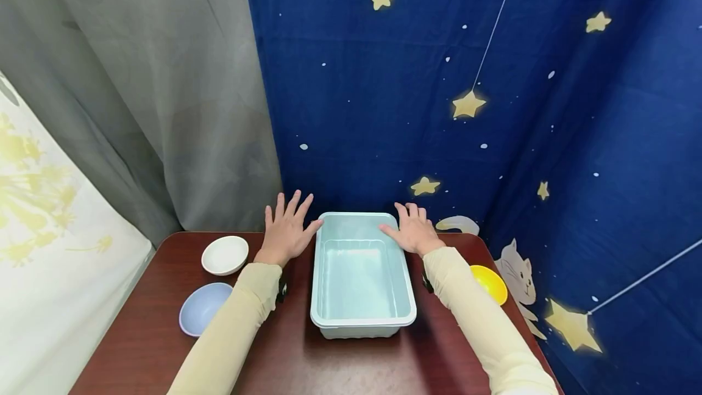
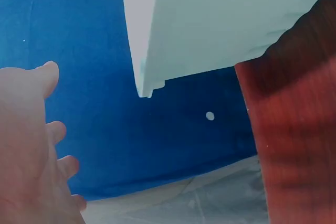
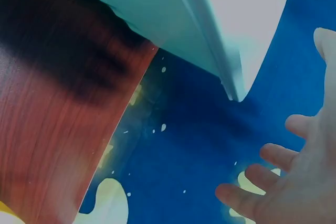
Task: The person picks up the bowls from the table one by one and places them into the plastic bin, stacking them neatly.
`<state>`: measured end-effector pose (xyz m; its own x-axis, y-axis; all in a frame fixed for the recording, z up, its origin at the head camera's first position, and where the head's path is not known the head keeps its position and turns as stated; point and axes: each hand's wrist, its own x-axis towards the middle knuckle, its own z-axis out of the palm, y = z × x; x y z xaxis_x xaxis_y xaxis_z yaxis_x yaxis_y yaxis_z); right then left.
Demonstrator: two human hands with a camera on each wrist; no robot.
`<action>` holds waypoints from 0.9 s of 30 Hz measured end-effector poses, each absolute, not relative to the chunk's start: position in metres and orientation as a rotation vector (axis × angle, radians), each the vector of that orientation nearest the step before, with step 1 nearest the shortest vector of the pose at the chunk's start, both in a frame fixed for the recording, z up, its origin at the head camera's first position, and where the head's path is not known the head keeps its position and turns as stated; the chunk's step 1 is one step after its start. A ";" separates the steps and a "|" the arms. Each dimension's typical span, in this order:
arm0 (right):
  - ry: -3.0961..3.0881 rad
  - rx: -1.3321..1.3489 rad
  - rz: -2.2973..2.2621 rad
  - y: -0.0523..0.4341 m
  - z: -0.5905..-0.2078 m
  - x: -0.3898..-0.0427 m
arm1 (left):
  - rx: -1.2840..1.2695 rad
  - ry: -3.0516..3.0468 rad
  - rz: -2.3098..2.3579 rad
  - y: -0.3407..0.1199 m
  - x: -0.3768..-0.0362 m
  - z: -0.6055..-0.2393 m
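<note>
A pale blue-green rectangular plastic basin stands at the middle of the table, with nothing visible inside. My left hand is beside its far left corner, fingers spread and thumb toward the rim. At the far right corner is my right hand, its fingers apart and slightly bent, the thumb over the rim. In the left wrist view a gap shows between the left hand and the basin. The right wrist view likewise shows the right hand apart from the basin, holding nothing.
On the left of the dark red table are a white bowl and a light blue bowl. A yellow bowl sits near the right edge, partly behind the right sleeve. Blue star-printed and grey curtains hang behind the table.
</note>
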<state>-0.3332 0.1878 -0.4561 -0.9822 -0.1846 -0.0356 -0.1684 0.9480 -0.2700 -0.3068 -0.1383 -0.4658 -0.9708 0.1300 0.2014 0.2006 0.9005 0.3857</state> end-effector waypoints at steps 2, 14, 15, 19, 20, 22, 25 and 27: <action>3.050 -0.254 -0.430 0.192 -0.456 -0.332 | -0.254 -2.886 -0.623 -0.138 -0.306 -0.469; 3.053 -0.224 -0.483 0.214 -0.448 -0.323 | -0.240 -2.853 -0.668 -0.133 -0.295 -0.484; 3.058 -0.223 -0.484 0.216 -0.447 -0.323 | -0.244 -2.851 -0.669 -0.133 -0.295 -0.486; 3.071 -0.200 -0.503 0.224 -0.447 -0.321 | -0.264 -2.850 -0.714 -0.134 -0.294 -0.489; 3.069 -0.193 -0.512 0.225 -0.447 -0.320 | -0.272 -2.847 -0.726 -0.134 -0.293 -0.491; 3.066 -0.187 -0.524 0.229 -0.448 -0.320 | -0.283 -2.838 -0.752 -0.134 -0.293 -0.493; 3.052 -0.182 -0.546 0.233 -0.451 -0.318 | -0.296 -2.820 -0.794 -0.135 -0.291 -0.497; 3.045 -0.173 -0.558 0.236 -0.454 -0.317 | -0.299 -2.815 -0.836 -0.134 -0.288 -0.499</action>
<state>-0.3168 0.2362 -0.4544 -0.9930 -0.1168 -0.0203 -0.1020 0.9290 -0.3559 -0.2885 -0.1341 -0.4994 -0.9617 0.1378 0.2369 0.2447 0.8207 0.5162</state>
